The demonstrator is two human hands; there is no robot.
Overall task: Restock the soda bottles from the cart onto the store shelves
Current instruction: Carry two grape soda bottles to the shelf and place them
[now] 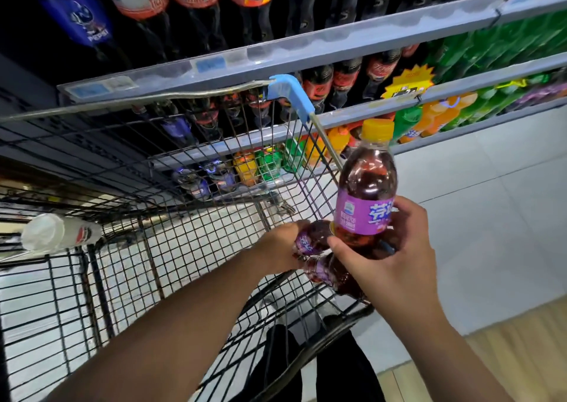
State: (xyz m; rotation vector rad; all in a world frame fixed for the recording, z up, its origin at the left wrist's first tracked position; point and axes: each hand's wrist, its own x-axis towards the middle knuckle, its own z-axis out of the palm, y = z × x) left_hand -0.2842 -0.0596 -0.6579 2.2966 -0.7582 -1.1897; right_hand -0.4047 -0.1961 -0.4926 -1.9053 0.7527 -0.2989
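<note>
Head view: at four o'clock, over the wire cart (pixel 171 217), the right hand (pixel 395 257) wraps a full purple grape soda bottle (pixel 366 193); the left hand (pixel 280 245) clutches two more (pixel 319 257). Rigid, slick plastic, probably weighty; best held around the label.

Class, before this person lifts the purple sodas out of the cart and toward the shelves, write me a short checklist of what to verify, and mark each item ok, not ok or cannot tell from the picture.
1. Right hand has a firm wrap on the upright purple bottle: ok, fingers around its lower half.
2. Yellow cap is on: ok.
3. Left hand grip on the lower purple bottles: cannot tell, the hands hide most of it.
4. How many lower bottles are held: cannot tell.
5. Path over the cart rim: ok, upright bottle's top already above it.
6. Free shelf slot among purple bottles: cannot tell, far and blurred.
</note>
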